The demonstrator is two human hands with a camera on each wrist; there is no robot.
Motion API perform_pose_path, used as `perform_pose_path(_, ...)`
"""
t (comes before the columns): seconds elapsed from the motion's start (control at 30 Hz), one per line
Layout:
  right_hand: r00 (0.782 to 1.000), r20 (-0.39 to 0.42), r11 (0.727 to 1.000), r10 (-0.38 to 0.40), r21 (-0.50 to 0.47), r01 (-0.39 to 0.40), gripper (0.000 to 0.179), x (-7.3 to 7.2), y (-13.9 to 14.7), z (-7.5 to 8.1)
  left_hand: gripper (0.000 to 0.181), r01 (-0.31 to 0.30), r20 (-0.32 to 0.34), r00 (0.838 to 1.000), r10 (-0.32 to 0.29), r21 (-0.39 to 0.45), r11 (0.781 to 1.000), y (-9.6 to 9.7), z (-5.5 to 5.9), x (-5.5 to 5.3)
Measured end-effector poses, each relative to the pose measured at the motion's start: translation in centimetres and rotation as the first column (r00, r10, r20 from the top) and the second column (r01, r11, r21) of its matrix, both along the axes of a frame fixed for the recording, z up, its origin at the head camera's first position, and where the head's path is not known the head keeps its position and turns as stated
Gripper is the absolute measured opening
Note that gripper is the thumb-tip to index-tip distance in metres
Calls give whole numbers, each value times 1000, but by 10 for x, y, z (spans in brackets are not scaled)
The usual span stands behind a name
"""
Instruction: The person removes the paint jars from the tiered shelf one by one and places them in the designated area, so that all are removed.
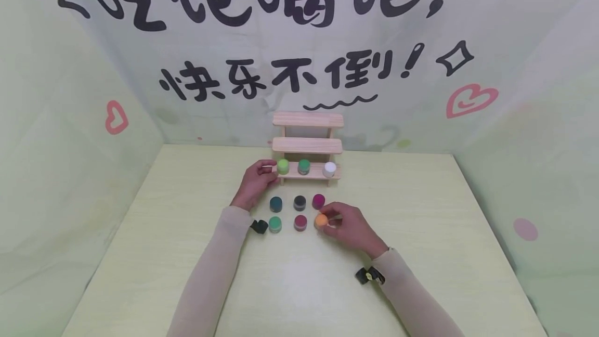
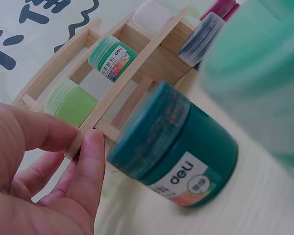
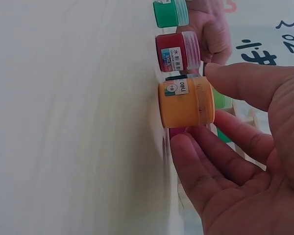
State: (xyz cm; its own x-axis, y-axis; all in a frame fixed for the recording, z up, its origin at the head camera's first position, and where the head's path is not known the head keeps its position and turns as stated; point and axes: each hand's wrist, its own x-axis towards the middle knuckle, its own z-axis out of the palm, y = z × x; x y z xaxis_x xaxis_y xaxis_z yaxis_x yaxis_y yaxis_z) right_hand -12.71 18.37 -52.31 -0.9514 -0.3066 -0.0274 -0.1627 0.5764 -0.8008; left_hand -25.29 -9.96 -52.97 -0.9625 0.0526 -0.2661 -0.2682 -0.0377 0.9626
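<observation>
Orange jar (image 3: 186,104), right hand (image 3: 255,147) around it

- A small cloth-walled booth is seen; the kind of building cannot be told.
- A pale table (image 1: 295,285) is enclosed by cloth (image 1: 398,113) at left, right and far.
- Black lettering (image 1: 295,79) is printed on the far side.

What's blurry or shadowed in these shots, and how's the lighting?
Left wrist: the near green jar is badly blurred, the teal jar sharper; right wrist: a soft shadow darkens the table by the orange jar; head: diffuse, fairly even light.
</observation>
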Motion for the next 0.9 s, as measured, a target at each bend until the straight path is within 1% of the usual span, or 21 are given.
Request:
perform_pose_path(0.17, 1000, 2, 999, -17, -40, 17, 33, -3, 2, 5, 38, -5, -1, 1000, 5, -1, 1000, 0, 0, 0)
perform_pose_path(0.27, 1000, -20, 998, -9, -70, 7, 33, -6, 3, 7, 38, -5, -3, 1000, 5, -5, 1000, 0, 0, 0)
perform_pose_path(0.43, 999, -52, 996, -11, -87, 7, 32, -13, 4, 10, 38, -3, 3, 1000, 3, 1, 1000, 1, 1, 0)
perform_pose_path(0.63, 996, -75, 995, -46, -95, 39, 30, -23, 6, 13, 38, -4, 10, 1000, 4, 0, 1000, 1, 2, 1)
perform_pose_path(0.77, 993, -88, 993, -78, -90, 70, 33, -32, 7, 16, 38, -4, 12, 1000, 4, -3, 1000, 1, 2, 1)
perform_pose_path(0.9, 989, -100, 989, -110, -114, 99, 35, -41, 9, 19, 38, -4, 12, 1000, 4, 0, 1000, 1, 2, 1)
